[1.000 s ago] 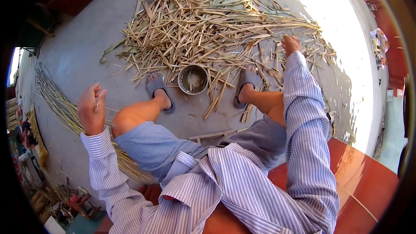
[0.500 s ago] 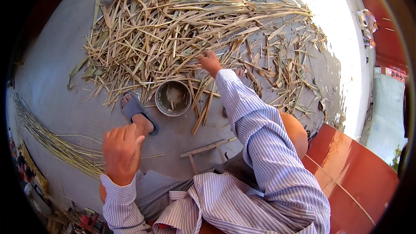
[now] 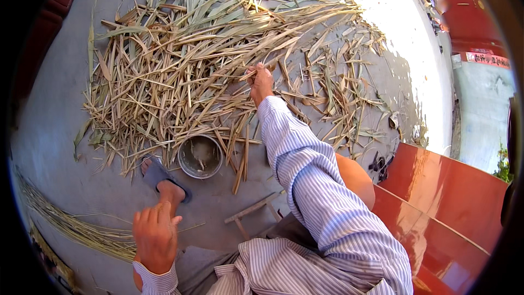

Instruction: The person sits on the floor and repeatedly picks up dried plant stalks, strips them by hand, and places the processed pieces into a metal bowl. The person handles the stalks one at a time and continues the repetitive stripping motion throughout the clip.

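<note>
R hand (image 3: 261, 83) fingers prob. pinching dry strip (image 3: 284, 43); L hand (image 3: 155, 235) idle.

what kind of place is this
Probably an outdoor yard used for handcraft: a sunlit concrete floor, a big pile of dry cane strips and leaves, and a small metal bowl by the person's sandalled foot.
</note>
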A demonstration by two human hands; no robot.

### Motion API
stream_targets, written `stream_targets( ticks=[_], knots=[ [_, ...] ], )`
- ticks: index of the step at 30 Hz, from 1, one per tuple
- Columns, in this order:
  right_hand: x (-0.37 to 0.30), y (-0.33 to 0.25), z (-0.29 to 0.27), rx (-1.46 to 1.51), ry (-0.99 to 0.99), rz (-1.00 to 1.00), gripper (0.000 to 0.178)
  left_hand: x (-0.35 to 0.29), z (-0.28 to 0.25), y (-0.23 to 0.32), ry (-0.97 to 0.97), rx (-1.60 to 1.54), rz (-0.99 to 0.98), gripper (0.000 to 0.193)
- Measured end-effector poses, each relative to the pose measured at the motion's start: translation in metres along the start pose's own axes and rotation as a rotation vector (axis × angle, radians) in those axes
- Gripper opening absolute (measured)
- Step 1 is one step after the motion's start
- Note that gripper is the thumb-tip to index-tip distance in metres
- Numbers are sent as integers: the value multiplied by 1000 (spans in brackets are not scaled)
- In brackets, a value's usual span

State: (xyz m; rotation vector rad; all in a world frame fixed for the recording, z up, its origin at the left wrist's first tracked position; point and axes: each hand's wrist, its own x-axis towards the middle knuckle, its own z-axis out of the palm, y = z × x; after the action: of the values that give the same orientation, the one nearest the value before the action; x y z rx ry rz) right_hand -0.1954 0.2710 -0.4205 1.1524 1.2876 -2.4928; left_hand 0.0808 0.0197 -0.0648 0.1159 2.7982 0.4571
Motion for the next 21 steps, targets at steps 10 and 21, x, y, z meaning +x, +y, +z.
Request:
stream_targets(
  ticks=[10,21],
  knots=[
    [-275,-56,95,83,-722,191,15,22,-35,9,684,162,85,46],
    [-346,-51,91,-174,-713,252,15,-9,-54,-19,634,234,117,9]
  ],
)
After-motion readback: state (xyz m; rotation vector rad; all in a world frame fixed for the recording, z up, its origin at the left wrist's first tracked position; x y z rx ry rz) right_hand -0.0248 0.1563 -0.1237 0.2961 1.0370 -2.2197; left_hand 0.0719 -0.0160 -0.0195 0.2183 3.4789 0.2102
